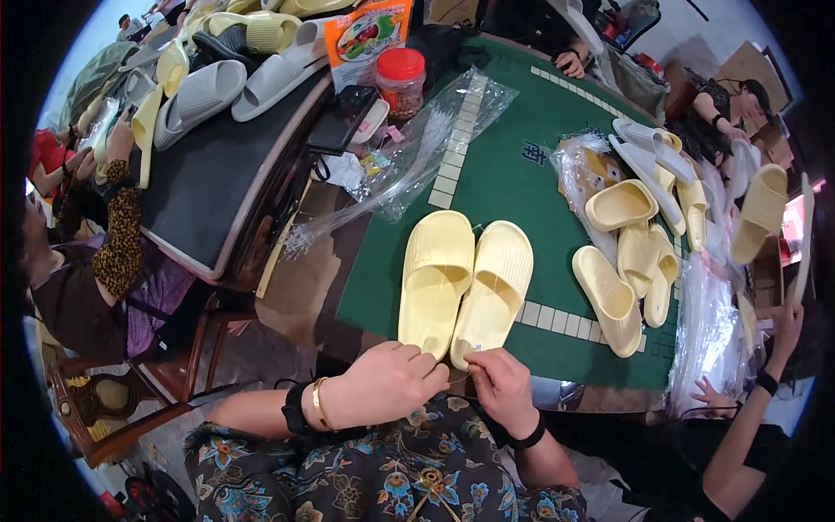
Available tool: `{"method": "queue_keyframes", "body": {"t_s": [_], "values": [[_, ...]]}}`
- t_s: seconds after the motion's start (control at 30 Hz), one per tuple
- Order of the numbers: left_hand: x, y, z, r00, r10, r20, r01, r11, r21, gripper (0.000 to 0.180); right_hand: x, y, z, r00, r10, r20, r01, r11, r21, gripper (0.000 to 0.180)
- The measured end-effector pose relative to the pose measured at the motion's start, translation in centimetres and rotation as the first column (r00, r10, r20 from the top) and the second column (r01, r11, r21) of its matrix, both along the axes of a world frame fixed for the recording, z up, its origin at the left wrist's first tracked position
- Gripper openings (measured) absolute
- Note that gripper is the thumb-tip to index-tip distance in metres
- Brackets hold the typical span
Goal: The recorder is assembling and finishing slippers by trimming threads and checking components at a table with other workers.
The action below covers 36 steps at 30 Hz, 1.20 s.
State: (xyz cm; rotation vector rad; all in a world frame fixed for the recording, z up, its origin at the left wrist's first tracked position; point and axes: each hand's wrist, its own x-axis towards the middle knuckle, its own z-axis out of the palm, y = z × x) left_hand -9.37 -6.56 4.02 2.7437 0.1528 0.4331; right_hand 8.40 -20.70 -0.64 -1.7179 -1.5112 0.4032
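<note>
Along the near edge of the green table [374,291], the left hand [391,383] and right hand [504,390] pinch narrowly at the heels of two pale yellow slippers [435,248] lying side by side; exactly what they grip, I cannot tell. Rightward lie loose slippers [606,300]; farther stands a red-lidded jar [401,94].

Pale wall [683,26], upper right. Green-topped counter [513,200], centre of frame; dark-topped counter [217,187], upper left, edge paler. Reddish-brown wooden chair [139,437], lower left, grey floor [170,442] beside it. Right edge: bright pinkish patch [792,222], source unclear. Shadows soft.
</note>
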Motion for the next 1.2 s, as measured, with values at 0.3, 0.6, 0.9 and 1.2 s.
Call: {"method": "queue_keyframes", "body": {"t_s": [0.3, 0.6, 0.9, 1.2], "values": [[-1.0, -0.7, -2.5, 0.959, -0.211, -0.192, 0.184, 0.972, -0.149, 0.028, -1.3, -2.6, -1.1, 0.999, -0.03, 0.015, 0.032, 0.991, -0.129, 0.011], [1.8, 0.8, -3.8, 0.993, 0.048, -0.106, -0.045, 0.999, 0.031, 0.022, 1.3, 0.8, -1.4, 0.978, -0.102, 0.185, 0.112, 0.993, -0.047, 0.01], [5.7, 4.1, -7.3, 0.966, 0.239, 0.1, -0.245, 0.968, 0.059, 0.036, 4.1, 4.7, -3.2, 0.968, -0.168, 0.186, 0.176, 0.984, -0.027, 0.04], [4.7, 4.9, -8.3, 0.977, 0.035, 0.213, -0.046, 0.998, 0.05, 0.037, 3.9, 3.9, -1.7, 0.983, -0.121, 0.134, 0.13, 0.99, -0.059, 0.04]]}}
